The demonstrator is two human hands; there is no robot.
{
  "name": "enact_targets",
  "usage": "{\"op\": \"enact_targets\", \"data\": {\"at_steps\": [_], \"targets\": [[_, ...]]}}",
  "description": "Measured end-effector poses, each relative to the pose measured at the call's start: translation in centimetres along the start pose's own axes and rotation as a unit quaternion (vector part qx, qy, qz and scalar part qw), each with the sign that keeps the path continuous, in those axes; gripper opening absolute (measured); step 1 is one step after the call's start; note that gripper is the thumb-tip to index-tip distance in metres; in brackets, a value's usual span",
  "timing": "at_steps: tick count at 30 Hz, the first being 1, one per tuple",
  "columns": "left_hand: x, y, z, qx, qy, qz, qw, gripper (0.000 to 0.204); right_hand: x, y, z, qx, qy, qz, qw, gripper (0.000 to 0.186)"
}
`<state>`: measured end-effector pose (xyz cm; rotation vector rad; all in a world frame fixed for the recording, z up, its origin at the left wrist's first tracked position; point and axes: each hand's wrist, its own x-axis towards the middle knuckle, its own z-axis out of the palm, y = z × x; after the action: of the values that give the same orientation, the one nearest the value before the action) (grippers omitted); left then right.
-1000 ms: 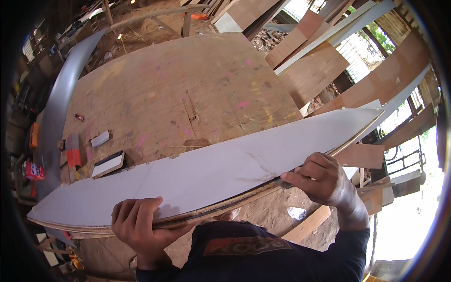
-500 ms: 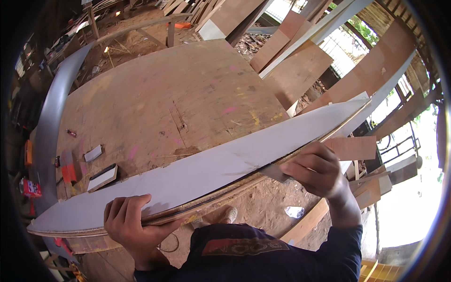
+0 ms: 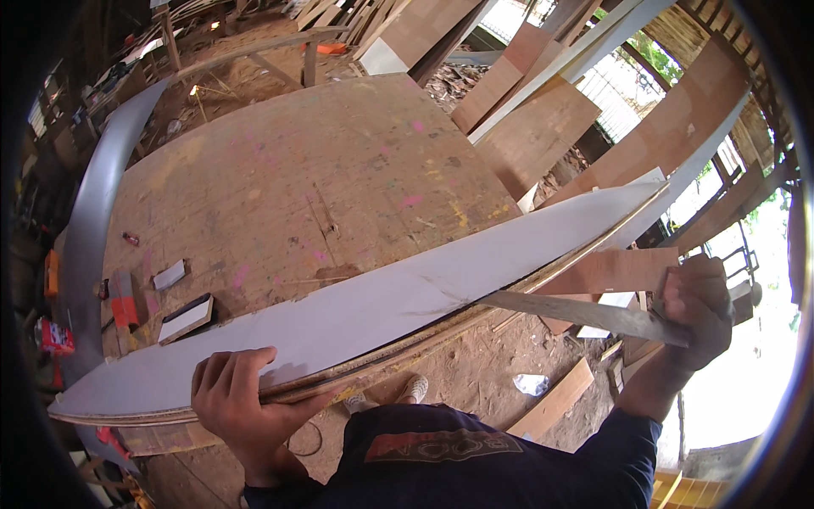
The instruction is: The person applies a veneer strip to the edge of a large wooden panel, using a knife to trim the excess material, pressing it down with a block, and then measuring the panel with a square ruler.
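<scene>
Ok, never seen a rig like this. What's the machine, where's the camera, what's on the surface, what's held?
There's no machine: a person works bare-handed. The view comes from the left of two fisheye cameras worn on the head, looking down, so straight edges bend.

A long white panel lies along the near side of the wooden table. Beyond it are a white-faced block and an orange-and-grey piece.

The left hand grips the panel's near edge. The right hand holds a flat greyish strip, its far end at that edge.

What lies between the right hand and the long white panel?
In the head view, a long, flat, grey-brown strip spans from the right hand to the white panel.
</scene>
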<state>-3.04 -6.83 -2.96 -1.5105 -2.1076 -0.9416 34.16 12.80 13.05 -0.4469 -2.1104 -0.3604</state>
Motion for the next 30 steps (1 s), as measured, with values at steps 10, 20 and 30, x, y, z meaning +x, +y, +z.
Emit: {"op": "enact_targets", "data": {"at_steps": [10, 20, 30], "targets": [[-0.9, 0.4, -0.5, 0.012, -0.018, 0.015, 1.0, 0.08, 0.1, -0.7, 0.8, 0.156, -0.092, 0.06, 0.982, 0.011], [-1.1, 0.4, -0.6, -0.008, -0.034, 0.0, 0.999, 0.079, -3.1, -0.2, 9.1, 0.194, -0.306, -0.031, 0.931, 0.043], [0.1, 0.1, -0.1, -0.003, -0.009, 0.007, 1.0, 0.075, -3.5, -0.4, 9.0, 0.102, -0.228, -0.11, 0.962, 0.04]]}}
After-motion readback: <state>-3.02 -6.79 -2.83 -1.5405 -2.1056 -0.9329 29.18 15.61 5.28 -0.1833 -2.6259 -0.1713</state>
